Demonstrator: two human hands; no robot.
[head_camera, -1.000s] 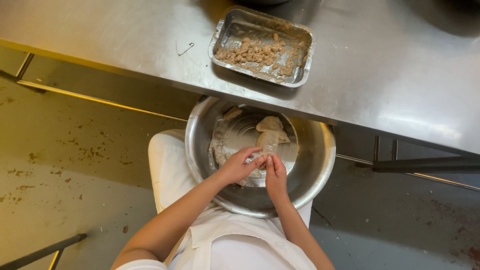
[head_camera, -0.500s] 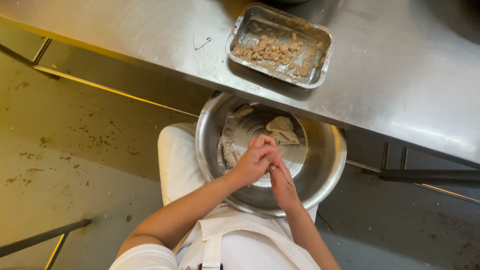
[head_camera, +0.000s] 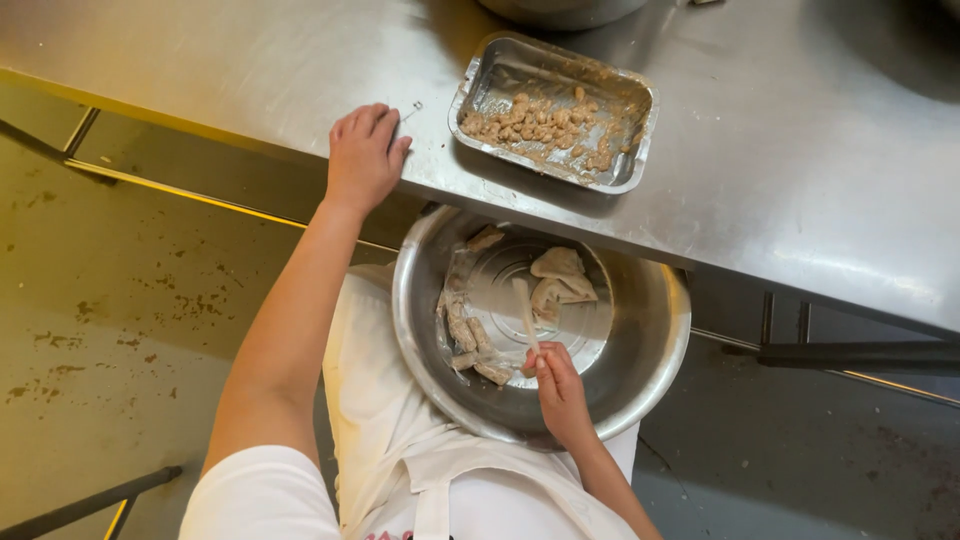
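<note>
Steel table (head_camera: 800, 150) runs out of frame at the far and right edges. Round metal bowl (head_camera: 640, 390), partly hidden under the table edge, holds pale dough pieces (head_camera: 558, 275). Rectangular metal tray (head_camera: 500, 70) holds lumpy brown filling (head_camera: 535, 122). Left hand (head_camera: 365, 155) rests flat on the table edge (fingers loosely together, gripping nothing). Right hand (head_camera: 560, 390) pinches a thin pale stick (head_camera: 524, 310) inside the bowl.

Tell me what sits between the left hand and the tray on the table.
Nothing but bare steel table, seen in the head view. The left hand rests at the table edge, and only a small wire-like bit lies by its fingers, short of the tray.
</note>
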